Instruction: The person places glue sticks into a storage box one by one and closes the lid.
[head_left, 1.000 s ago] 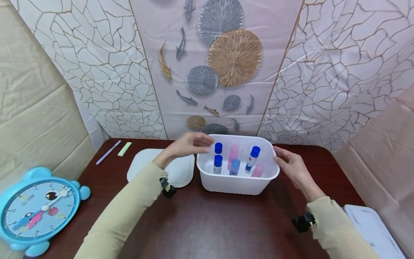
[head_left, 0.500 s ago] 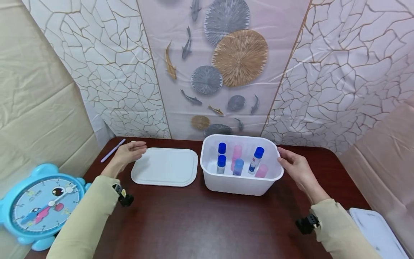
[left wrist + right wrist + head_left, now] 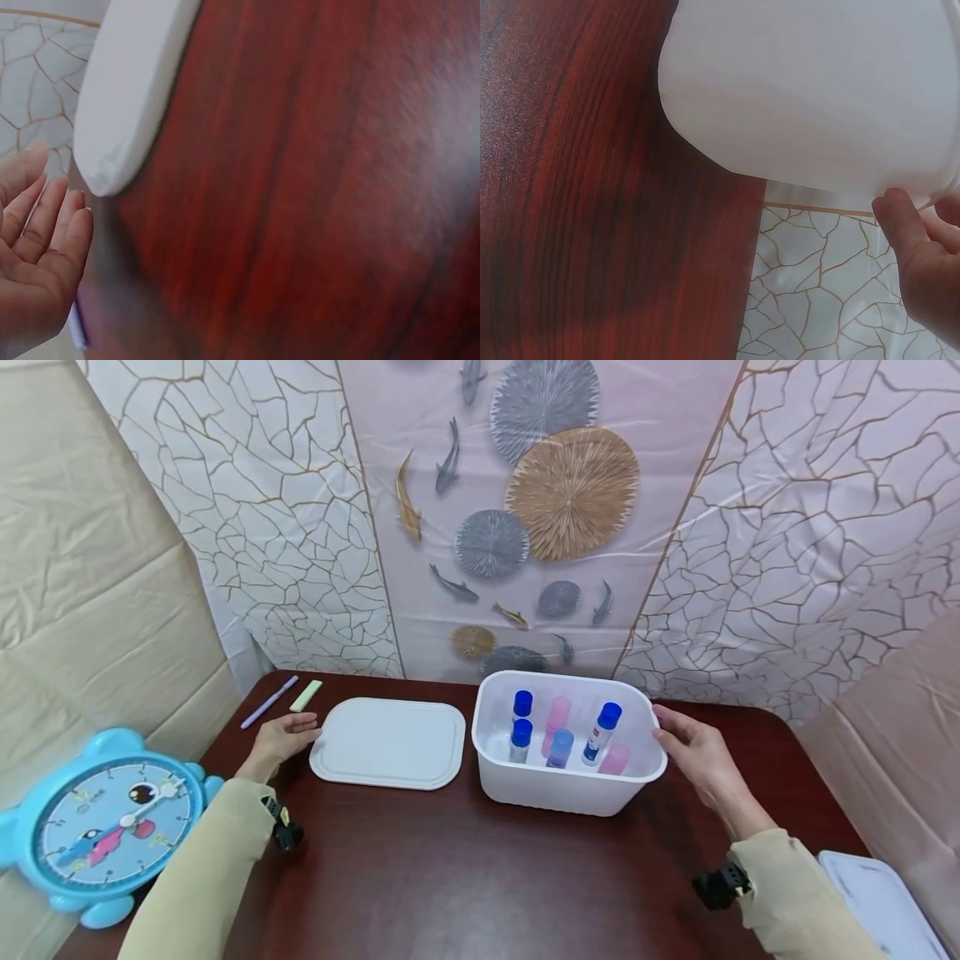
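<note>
In the head view my left hand (image 3: 281, 745) is beside the left edge of a flat white lid (image 3: 387, 743), fingertips right at its rim. The left wrist view has that hand (image 3: 41, 262) with fingers loosely extended, close to the lid's corner (image 3: 112, 142). My right hand (image 3: 701, 756) touches the right end of a white plastic bin (image 3: 558, 789). Up close in the right wrist view, the fingertips (image 3: 891, 204) rest against the bin's outer wall (image 3: 810, 97) near the rim. Several glue sticks (image 3: 602, 733) stand inside, with blue, light blue and pink caps.
A purple pen (image 3: 268, 702) and a pale green stick-shaped piece (image 3: 306, 696) lie at the back left. A blue toy clock (image 3: 120, 827) stands at the left. Another white flat panel (image 3: 877, 902) is at the lower right. A patterned cloth wall (image 3: 480, 527) closes off the back.
My left hand has moved from above the bin's left rim, leftward over the lid, then down to the lid's left edge. My right hand stays at the bin's right end.
</note>
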### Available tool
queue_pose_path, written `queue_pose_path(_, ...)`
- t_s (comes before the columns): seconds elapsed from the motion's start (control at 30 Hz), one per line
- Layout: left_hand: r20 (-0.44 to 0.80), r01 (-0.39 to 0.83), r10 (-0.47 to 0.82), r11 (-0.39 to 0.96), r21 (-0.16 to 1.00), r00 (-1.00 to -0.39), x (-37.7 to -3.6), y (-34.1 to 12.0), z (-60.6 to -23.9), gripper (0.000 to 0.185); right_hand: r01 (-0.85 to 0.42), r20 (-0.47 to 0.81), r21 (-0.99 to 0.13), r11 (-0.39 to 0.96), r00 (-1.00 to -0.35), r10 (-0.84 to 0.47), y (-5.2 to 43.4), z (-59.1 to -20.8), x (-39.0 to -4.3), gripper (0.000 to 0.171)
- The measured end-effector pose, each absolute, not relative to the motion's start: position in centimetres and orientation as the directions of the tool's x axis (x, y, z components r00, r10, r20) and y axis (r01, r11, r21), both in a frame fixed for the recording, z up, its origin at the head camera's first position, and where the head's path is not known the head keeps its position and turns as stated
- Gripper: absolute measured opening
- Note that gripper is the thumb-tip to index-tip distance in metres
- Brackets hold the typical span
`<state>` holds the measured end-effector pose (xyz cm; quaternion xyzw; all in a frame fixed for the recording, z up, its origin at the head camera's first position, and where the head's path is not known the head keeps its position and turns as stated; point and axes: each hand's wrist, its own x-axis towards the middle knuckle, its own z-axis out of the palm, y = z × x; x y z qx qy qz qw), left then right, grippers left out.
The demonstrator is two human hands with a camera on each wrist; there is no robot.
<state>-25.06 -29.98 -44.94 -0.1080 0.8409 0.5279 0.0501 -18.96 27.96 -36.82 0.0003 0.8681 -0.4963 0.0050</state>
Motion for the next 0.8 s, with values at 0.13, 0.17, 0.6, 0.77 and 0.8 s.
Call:
queue_pose_path(0.13,-0.189,-0.234,-0.147,0.423,0.875,-0.971,-24.99,-30.16,-45.31,0.052,0.001,-0.003,-0.863,0.506,-1.000,-0.004,28.02,-36.75,-18.90,0.051)
queue_pose_path(0.17,-0.189,-0.235,-0.149,0.424,0.875,-0.971,-24.99,-30.17,-45.34,0.051,-0.002,0.001,-0.864,0.504,-1.000,-0.004,28.04,-36.73,-18.88,0.051)
queue_pose_path(0.6,-0.215,-0.298,-0.224,0.456,0.839,-0.951,-25.38,-29.49,-45.55,0.040,-0.036,0.036,-0.888,0.458,-0.999,-0.009,28.14,-37.00,-19.08,0.050)
queue_pose_path(0.77,-0.249,-0.336,-0.244,0.441,0.832,-0.937,-25.31,-29.39,-45.57,0.036,-0.008,0.005,-0.877,0.481,-1.000,-0.007,28.18,-37.12,-19.01,0.052)
queue_pose_path(0.8,-0.253,-0.341,-0.246,0.447,0.827,-0.936,-25.27,-29.36,-45.55,0.036,-0.003,0.000,-0.877,0.480,-1.000,-0.007,28.18,-37.15,-18.98,0.052)
